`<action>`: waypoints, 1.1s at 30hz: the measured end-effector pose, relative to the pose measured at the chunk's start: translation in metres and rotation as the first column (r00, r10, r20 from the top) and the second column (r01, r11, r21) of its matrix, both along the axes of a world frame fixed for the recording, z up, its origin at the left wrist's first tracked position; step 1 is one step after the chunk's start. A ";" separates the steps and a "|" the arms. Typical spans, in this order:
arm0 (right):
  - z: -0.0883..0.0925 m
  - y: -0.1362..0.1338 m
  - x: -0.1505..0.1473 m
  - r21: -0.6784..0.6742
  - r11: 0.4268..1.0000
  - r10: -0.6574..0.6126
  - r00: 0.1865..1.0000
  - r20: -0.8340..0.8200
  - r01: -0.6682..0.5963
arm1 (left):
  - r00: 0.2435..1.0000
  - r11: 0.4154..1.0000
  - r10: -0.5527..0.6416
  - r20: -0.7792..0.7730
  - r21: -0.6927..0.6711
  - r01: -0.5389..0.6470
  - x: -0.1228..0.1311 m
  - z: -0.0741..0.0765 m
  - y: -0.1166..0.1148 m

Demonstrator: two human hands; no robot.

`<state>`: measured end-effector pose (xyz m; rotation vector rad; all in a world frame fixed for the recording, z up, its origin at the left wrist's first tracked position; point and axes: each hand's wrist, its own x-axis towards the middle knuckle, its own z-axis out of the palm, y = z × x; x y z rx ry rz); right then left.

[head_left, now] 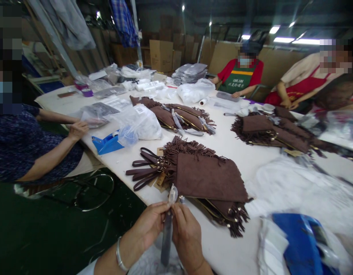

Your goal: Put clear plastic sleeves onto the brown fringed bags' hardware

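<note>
Close to me, at the table's front edge, my left hand (149, 225) and my right hand (189, 235) pinch a dark strap (166, 242) between them. Clear plastic wraps its upper end, and its lower part hangs down between my wrists. Just beyond my fingers lies a stack of brown fringed pouches (209, 175), with gold zippers along the edges. Brown wrist straps (140, 172) with metal clasps and paper tags fan out from the stack's left side. My fingertips cover part of the strap.
A blue tape dispenser (107, 143) and a white plastic bag (144, 122) lie left of the stack. More brown pouches (176, 114) lie behind. Another blue dispenser (299, 240) is at right. Co-workers sit around the white table; one person's hand (78, 130) holds a bagged item.
</note>
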<state>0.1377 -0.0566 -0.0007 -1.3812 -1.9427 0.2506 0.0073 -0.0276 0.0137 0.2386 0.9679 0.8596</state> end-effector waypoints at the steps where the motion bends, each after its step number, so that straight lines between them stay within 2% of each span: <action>1: 0.001 0.000 0.003 -0.022 1.000 0.016 1.000 0.006 -0.015 | 1.000 1.000 -0.004 0.020 -0.022 0.004 -0.001 0.001 0.001; 4: 0.003 0.000 0.008 -0.115 0.992 0.047 0.999 -0.001 -0.047 | 0.995 0.997 -0.022 0.096 -0.066 0.028 -0.002 0.004 0.003; 6: 0.005 -0.004 0.010 -0.163 0.984 0.068 0.996 -0.053 -0.076 | 0.993 0.999 -0.023 0.118 -0.031 0.027 -0.001 0.004 0.005; 9: 0.004 -0.013 0.014 -0.138 0.988 0.046 0.982 -0.181 -0.072 | 0.999 0.996 -0.016 0.030 0.087 0.013 -0.001 0.002 0.009; 12: -0.001 -0.022 0.021 -0.116 0.993 -0.031 0.962 -0.270 -0.001 | 0.997 0.989 -0.035 -0.073 0.143 0.045 -0.001 0.001 0.012; 16: -0.010 -0.025 0.030 -0.172 0.985 -0.084 0.941 -0.327 0.028 | 0.986 0.975 -0.065 -0.151 0.202 0.095 -0.001 -0.001 0.016; 23: -0.011 -0.025 0.022 -0.266 0.962 -0.074 0.885 -0.459 -0.057 | 0.989 0.971 -0.114 -0.091 0.200 0.130 -0.008 -0.009 0.018; 27: -0.013 -0.025 0.020 -0.407 0.908 -0.151 0.833 -0.532 -0.095 | 0.995 0.983 -0.076 -0.062 0.164 0.085 -0.013 -0.017 0.013; 30: -0.018 -0.028 0.022 -0.515 0.849 -0.240 0.780 -0.578 -0.121 | 0.997 0.985 -0.035 -0.066 0.164 0.045 -0.013 -0.016 0.009; 33: -0.025 -0.032 0.027 -0.576 0.802 -0.299 0.731 -0.613 -0.155 | 0.991 0.979 -0.075 -0.110 0.180 0.095 -0.009 -0.012 0.009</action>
